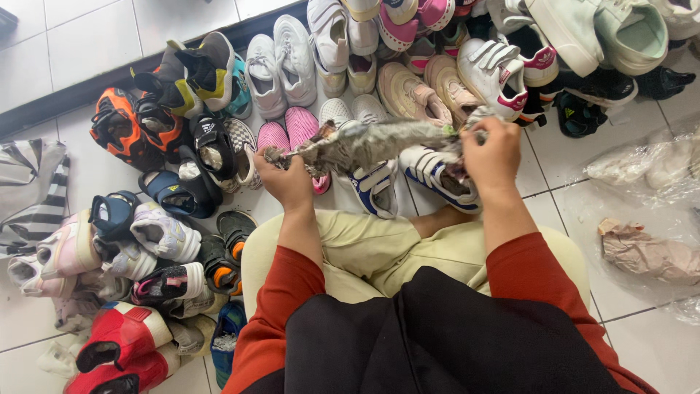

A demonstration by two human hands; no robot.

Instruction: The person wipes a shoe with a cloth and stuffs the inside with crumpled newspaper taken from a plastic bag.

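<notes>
Both fists closed on crumpled grey paper (372, 142), my left hand (288, 179) and right hand (492, 157) stretching it taut, above white-and-blue shoes (397, 182), pink slip-ons (288, 131) just beyond.

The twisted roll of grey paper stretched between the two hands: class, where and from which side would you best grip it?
Grip the twisted grey paper roll at its two ends, coming from below, as the left hand and right hand do. It lies level and long, with a loose, crumpled middle that would probably sag if held alone.

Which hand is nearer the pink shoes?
Left. The left hand sits right beside the pink shoes, gripping the crumpled paper; the right hand holds its far end.
</notes>
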